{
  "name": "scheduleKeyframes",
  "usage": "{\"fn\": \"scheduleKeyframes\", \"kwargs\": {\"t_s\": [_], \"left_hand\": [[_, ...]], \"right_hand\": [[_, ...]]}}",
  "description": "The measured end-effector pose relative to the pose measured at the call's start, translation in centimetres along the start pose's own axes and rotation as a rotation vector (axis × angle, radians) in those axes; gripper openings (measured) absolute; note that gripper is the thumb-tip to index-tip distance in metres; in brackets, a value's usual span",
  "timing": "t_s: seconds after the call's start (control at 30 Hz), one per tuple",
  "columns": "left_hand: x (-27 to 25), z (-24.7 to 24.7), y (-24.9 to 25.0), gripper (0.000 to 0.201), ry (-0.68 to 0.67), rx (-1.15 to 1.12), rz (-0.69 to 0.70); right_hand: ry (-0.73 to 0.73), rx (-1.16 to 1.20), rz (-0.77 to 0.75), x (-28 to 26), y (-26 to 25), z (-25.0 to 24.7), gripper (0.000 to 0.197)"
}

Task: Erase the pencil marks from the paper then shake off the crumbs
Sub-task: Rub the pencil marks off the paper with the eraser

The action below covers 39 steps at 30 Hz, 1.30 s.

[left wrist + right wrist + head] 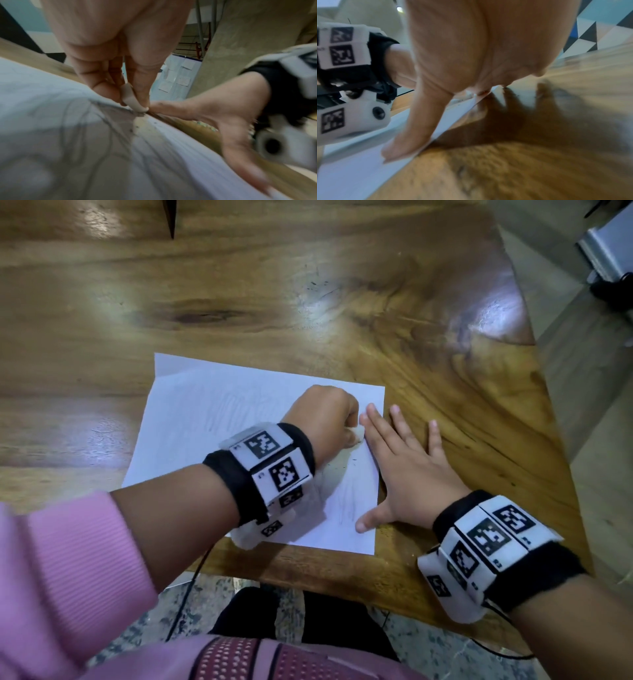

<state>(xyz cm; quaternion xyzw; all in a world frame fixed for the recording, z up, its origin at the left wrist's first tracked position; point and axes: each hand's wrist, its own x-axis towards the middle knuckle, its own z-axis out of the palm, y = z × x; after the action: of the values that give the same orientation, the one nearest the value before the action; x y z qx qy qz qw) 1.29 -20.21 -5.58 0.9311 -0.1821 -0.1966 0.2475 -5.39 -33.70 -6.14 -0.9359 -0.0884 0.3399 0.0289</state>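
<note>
Paper [219, 419] lies long axis left-right, the left hand [322, 416] pinching the eraser [132, 100] at its right edge, touching the flat, spread right hand [407, 474] pinning that edge.

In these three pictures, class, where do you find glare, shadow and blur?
Head view: pale glare patches on the table; paper fairly sharp. Left wrist view: left hand pinches the eraser, fairly clear; near paper blurred, shadowed. Right wrist view: right hand casts a dark shadow on the wood; foreground smeared.
</note>
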Motion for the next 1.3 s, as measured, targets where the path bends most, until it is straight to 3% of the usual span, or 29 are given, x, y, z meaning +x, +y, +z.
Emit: {"fn": "scheduleKeyframes", "kwargs": {"t_s": [0.2, 0.37, 0.43, 0.57, 0.77, 0.97, 1.17, 1.3], "left_hand": [[-6.5, 2.1, -0.8, 0.011, -0.286, 0.006, 0.118], [-1.6, 0.7, -0.4, 0.012, -0.062, -0.008, -0.002], [-2.5, 1.1, -0.5, 0.012, -0.064, -0.001, 0.006], [-6.8, 2.4, -0.7, 0.012, -0.211, -0.056, 0.043], [-2.1, 1.5, -0.7, 0.015, -0.036, -0.038, -0.027], [-6.7, 2.7, -0.7, 0.012, -0.183, -0.05, 0.067], [-1.9, 1.4, 0.0, 0.01, -0.071, -0.029, 0.039], [-7.3, 3.0, -0.2, 0.016, -0.249, -0.024, 0.112]], "right_hand": [[-0.016, 0.027, 0.015, 0.1, 0.0, 0.1, 0.145], [-0.006, 0.036, 0.021, 0.0, -0.1, 0.1, 0.145], [-0.012, 0.041, 0.023, 0.0, -0.1, 0.1, 0.145], [-0.013, 0.053, 0.015, -0.1, -0.2, 0.0, 0.145], [-0.02, 0.016, -0.025, -0.1, -0.1, -0.3, 0.143], [-0.09, -0.009, 0.01, 0.1, -0.3, -0.5, 0.146], [-0.111, -0.028, 0.001, 0.2, -0.2, -0.5, 0.149], [-0.112, -0.026, -0.002, 0.2, -0.1, -0.5, 0.15]]}}
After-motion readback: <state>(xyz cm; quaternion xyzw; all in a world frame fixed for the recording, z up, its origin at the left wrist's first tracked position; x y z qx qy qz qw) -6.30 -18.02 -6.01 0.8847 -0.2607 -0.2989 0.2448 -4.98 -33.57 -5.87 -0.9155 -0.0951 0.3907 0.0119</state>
